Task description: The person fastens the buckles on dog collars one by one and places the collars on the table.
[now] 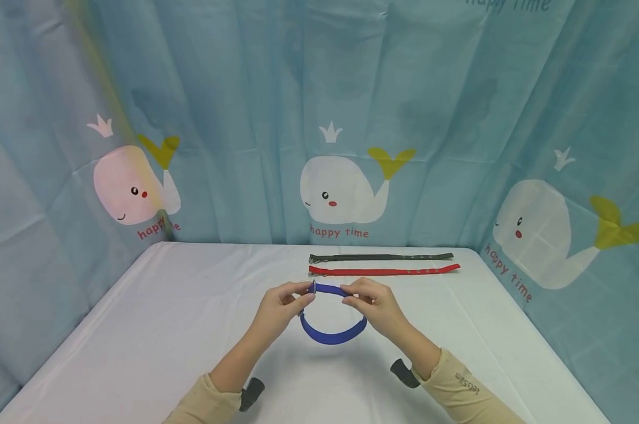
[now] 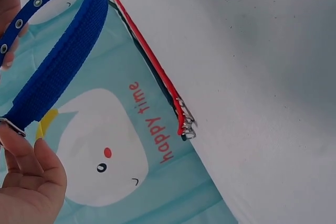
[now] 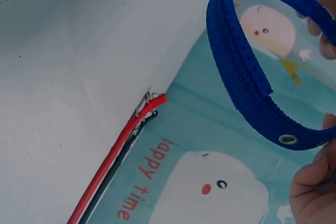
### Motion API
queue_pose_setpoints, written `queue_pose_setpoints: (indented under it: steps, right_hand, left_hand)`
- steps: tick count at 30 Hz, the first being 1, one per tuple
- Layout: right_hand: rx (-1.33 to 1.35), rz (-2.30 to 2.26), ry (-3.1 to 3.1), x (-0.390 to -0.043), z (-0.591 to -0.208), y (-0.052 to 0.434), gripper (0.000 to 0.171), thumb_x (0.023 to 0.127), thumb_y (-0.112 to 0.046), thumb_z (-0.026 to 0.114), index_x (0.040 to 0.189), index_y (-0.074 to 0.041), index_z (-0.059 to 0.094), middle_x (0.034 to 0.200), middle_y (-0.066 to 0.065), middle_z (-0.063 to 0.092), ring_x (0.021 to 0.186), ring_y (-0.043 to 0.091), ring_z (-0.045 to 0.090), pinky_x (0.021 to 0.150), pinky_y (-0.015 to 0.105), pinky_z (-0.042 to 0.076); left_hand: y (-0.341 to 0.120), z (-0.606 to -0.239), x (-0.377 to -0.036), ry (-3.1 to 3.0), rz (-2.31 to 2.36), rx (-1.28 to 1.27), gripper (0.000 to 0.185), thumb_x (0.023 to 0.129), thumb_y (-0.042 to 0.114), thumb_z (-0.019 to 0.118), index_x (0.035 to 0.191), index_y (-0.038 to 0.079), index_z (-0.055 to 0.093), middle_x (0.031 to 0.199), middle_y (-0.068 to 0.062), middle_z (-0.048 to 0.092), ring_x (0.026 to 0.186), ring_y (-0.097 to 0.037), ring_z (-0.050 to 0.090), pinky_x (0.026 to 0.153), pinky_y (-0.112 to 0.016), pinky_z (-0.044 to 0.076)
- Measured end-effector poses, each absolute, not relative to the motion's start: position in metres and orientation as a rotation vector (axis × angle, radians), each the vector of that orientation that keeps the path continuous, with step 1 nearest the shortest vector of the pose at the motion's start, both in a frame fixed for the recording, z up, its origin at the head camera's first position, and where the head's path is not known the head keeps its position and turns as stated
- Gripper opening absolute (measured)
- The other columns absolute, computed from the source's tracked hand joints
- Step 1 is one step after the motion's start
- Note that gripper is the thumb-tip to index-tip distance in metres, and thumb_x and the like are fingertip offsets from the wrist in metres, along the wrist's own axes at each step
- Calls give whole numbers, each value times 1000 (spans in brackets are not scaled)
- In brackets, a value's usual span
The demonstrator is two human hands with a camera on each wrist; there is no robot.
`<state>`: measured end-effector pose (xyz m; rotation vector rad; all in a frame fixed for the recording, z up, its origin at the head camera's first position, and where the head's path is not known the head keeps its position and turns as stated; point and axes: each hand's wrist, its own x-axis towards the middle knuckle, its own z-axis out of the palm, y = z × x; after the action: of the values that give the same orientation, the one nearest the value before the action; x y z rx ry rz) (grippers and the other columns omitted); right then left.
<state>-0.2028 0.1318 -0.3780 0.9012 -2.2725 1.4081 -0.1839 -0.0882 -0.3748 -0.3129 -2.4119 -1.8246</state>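
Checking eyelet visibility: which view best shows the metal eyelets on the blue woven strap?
Left wrist: three eyelets on the blue woven strap show close. Right wrist shows one eyelet. Head shows the whole loop, eyelets too small.

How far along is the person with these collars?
Nothing looks finished. In hand: the blue collar is bent into a loop, the left hand holding its buckle end, the right hand pinching the holed end. Left: the red collar and dark collar lie flat and unbuckled on the table.
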Motion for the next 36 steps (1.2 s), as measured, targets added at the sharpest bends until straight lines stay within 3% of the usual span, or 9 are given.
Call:
queue_pose_setpoints:
  steps: [13,19,26,32,36]
  right_hand:
    - [957,1428,-2235,-202,-379,130,20,83,2,73,103,4,72,89,11,69,67,11,50,58,21,44]
    - [939,1392,-2262,-201,-381,128,19,84,0,73,103,2,70,83,10,66,64,11,47,56,22,43]
    - [869,1394,-2297,-200,-383,124,30,81,1,75,109,2,64,86,7,66,65,10,51,56,21,46]
    - [794,1466,-2327,-199,-381,122,31,81,-1,76,108,1,60,89,9,68,67,13,50,58,21,45]
    - [808,1475,-2318,-199,-382,122,27,81,-1,76,103,-1,60,89,9,67,67,12,49,59,21,45]
  left_hand:
    - [-82,-378,-184,-2424,-1802,-368,19,89,15,71,106,4,72,90,-3,63,67,-17,49,61,-27,43]
    - [-79,-380,-182,-2394,-1794,-326,18,89,16,72,104,7,73,88,-1,63,66,-16,46,59,-26,41]
    - [-75,-386,-183,-2400,-1782,-330,16,90,20,70,100,8,72,75,0,53,66,-16,43,55,-25,37]
    - [-71,-384,-181,-2366,-1827,-303,29,90,23,70,115,7,70,88,-2,63,68,-16,46,57,-25,38]
    - [-70,-384,-182,-2371,-1862,-274,28,89,23,71,113,9,71,89,-1,64,71,-18,47,62,-27,39]
